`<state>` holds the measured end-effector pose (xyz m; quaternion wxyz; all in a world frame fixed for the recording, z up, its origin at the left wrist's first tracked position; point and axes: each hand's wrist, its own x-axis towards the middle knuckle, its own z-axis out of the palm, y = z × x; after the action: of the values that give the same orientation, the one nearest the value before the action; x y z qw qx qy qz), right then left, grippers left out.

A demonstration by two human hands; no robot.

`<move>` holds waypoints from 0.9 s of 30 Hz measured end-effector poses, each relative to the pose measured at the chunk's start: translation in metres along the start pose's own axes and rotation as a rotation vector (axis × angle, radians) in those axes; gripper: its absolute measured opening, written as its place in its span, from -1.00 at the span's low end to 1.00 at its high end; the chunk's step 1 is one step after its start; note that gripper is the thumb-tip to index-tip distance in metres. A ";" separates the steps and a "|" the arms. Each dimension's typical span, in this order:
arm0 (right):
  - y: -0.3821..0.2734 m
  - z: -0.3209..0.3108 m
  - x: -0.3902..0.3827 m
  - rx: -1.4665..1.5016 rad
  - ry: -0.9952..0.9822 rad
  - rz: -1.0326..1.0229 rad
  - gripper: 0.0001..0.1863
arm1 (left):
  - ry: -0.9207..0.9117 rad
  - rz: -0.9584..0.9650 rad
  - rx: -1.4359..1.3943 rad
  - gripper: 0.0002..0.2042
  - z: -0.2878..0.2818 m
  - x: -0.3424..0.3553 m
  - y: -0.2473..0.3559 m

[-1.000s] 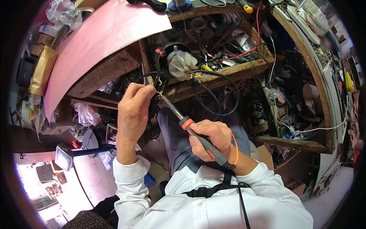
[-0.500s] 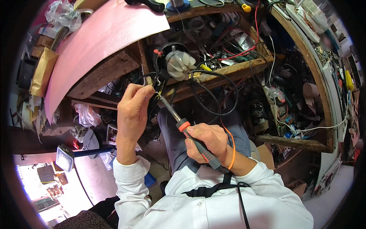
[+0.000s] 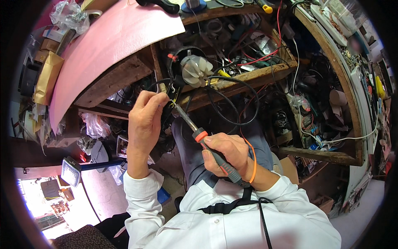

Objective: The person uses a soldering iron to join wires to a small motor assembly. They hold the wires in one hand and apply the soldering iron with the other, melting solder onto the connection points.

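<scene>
one soldering iron [image 3: 200, 135] clamped in your right hand [image 3: 227, 152], your left hand [image 3: 145, 114] pinched together (can't tell on what), one pale fan [image 3: 195, 71] beyond

soldering iron [image 3: 219, 158]: in the right hand [image 3: 230, 152], its tip just beside the left hand [image 3: 145, 112].
fan motor [image 3: 195, 70]: i see it beyond both hands, at the near drawer rail [image 3: 273, 72].
cable loop [image 3: 258, 103]: right of the motor, hanging across that rail.
wire spool [image 3: 193, 6]: farther back than the motor.
floodlight [image 3: 71, 171]: well left of both hands.
</scene>
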<state>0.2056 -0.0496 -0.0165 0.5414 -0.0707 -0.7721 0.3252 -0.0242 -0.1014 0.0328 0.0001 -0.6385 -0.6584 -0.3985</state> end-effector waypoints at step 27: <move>-0.001 -0.014 -0.004 0.014 0.016 0.048 -0.60 | -0.017 -0.023 0.006 -0.81 0.001 -0.002 0.000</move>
<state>0.2199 -0.0461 -0.0163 0.5403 -0.0881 -0.7634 0.3428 -0.0234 -0.1027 0.0315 -0.0083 -0.6343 -0.6668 -0.3911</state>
